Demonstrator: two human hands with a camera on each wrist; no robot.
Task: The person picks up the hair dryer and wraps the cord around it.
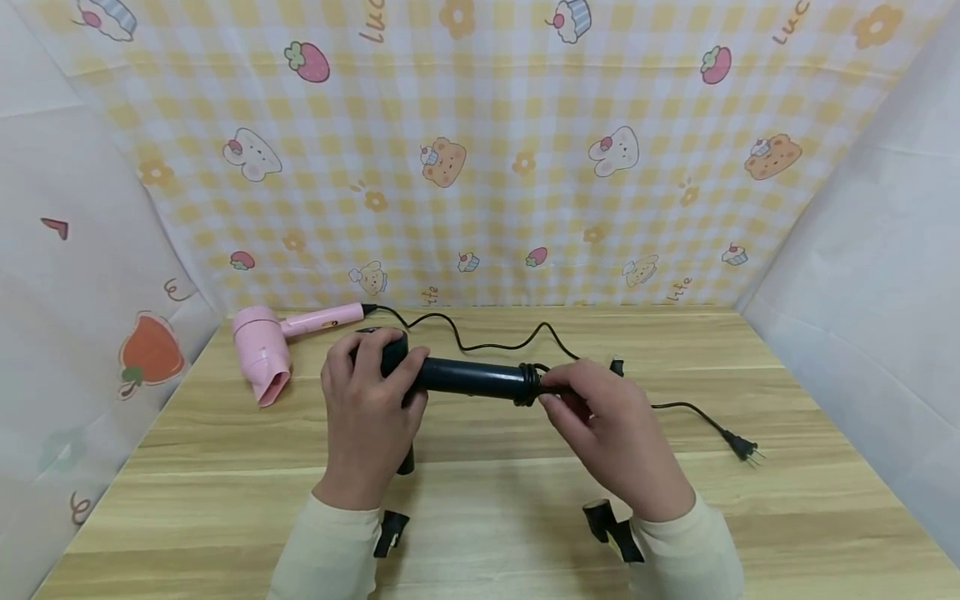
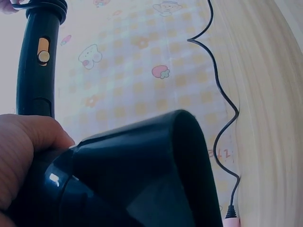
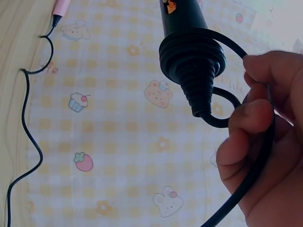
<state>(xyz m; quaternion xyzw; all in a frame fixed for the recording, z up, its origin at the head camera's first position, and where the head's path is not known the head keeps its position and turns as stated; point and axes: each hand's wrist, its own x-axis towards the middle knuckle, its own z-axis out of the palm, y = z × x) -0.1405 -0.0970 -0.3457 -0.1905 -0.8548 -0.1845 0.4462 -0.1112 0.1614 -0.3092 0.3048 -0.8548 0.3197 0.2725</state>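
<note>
Above the table, my left hand [image 1: 371,417] grips a dark hair dryer [image 1: 476,377] around its head. In the left wrist view the dryer's wide nozzle [image 2: 142,175] and the slide switch [image 2: 43,52] on its handle are visible. Black cord coils [image 3: 191,52] circle the handle's end, above the ribbed cord sleeve. My right hand [image 1: 611,433] is at that end and pinches the black cord [image 3: 253,177] between thumb and fingers. Part of the cord is hidden inside the right hand.
A pink hair dryer [image 1: 262,354] lies at the table's back left. Its thin black cord [image 1: 495,345] wanders along the back, passing behind my right hand. A two-pin plug [image 1: 741,446] lies at the right. A small black piece [image 1: 617,367] shows beyond my right hand. A patterned curtain [image 1: 487,217] stands behind.
</note>
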